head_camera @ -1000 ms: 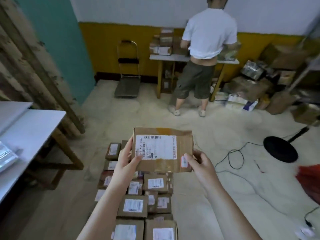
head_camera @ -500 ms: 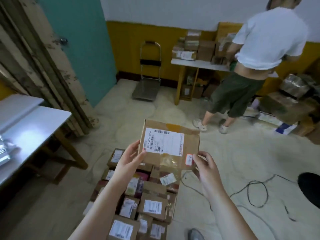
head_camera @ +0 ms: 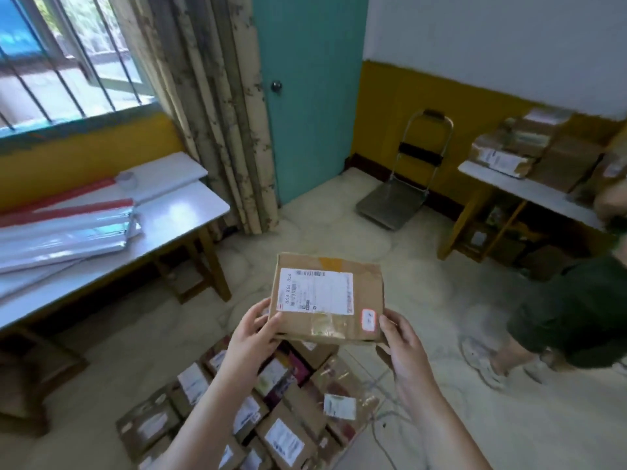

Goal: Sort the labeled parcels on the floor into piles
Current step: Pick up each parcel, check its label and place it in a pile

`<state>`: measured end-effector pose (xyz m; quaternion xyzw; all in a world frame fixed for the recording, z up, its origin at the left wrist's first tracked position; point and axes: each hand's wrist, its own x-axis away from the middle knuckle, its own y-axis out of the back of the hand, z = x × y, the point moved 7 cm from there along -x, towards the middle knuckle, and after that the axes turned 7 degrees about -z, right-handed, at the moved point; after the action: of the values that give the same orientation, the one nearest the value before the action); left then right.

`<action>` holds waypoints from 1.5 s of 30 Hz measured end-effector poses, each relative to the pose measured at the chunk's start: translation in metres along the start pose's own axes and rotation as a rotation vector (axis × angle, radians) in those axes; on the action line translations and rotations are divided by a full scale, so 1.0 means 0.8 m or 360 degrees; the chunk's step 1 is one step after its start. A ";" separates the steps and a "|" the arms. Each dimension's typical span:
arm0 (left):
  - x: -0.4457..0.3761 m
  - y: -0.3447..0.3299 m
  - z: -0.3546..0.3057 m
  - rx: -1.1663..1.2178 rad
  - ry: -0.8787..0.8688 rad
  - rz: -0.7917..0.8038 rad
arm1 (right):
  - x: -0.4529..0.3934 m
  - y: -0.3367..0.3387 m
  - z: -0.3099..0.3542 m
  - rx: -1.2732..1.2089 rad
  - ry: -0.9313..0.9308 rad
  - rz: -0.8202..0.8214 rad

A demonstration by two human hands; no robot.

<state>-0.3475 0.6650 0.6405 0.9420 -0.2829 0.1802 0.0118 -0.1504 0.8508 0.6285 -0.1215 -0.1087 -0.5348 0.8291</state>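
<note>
A: Where's the parcel relative to the grip?

B: Flat brown cardboard box with a white shipping label (head_camera: 328, 298) is held up in front of the camera, label facing up. Long axis runs 9-to-3. Left hand (head_camera: 252, 335) has it at the 8 o'clock corner, right hand (head_camera: 403, 340) at the 4 o'clock corner. Both hands sit on the near edge; the far edge at 12 is unsupported.

A: Grip state?

B: Both gripping it. Left thumb lies on the top face by the label's corner, fingers underneath. Right thumb sits beside the small red-bordered sticker (head_camera: 368, 319), fingers under the box, mostly hidden.

A: Pose?

B: Both forearms come up from 6, roughly symmetric, wrists bent back slightly.

A: And the drop target?

B: The cluster of labelled brown cardboard parcels on the pale floor (head_camera: 271, 418) is directly below, at 6 from the held box. Neither hand is clearly nearer; left forearm crosses over it. Which pile this one belongs to I can't tell, the print is too blurred.
</note>
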 end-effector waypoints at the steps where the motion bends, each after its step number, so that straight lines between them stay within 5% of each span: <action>1: 0.001 0.004 -0.002 0.0017 0.0005 -0.0042 | -0.001 -0.012 0.004 0.0015 -0.0022 0.0059; 4: 0.004 0.014 0.003 0.0092 0.0005 -0.0103 | 0.002 -0.046 0.010 0.0072 -0.0036 0.0249; 12: -0.012 -0.010 0.049 -0.0070 0.0139 -0.0196 | -0.054 -0.035 -0.054 -0.0253 -0.0412 0.0184; 17: -0.056 -0.021 0.059 -0.0403 0.0091 -0.0398 | -0.160 -0.017 -0.063 0.0064 -0.0566 0.0199; 20: -0.084 -0.057 0.085 -0.0457 0.0103 -0.0304 | -0.233 -0.028 -0.059 0.0361 -0.0494 0.0514; 26: -0.115 -0.127 0.196 -0.0214 0.0439 -0.0196 | -0.339 -0.050 -0.095 0.0679 -0.0353 0.0680; 33: -0.165 -0.147 0.418 -0.0074 0.0687 -0.0688 | -0.373 -0.047 -0.335 0.1172 -0.0337 0.0811; 40: -0.227 -0.116 0.664 -0.0686 0.0763 -0.0843 | -0.429 -0.016 -0.601 0.1534 -0.0360 0.0897; 45: -0.244 -0.102 0.768 -0.0685 0.0755 -0.0987 | -0.435 -0.007 -0.707 0.1771 -0.0112 0.1027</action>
<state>-0.2506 0.7606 0.0053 0.8909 -0.0074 0.3163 0.3257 -0.2672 0.9682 -0.0142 0.2827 -0.3549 -0.1179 0.8833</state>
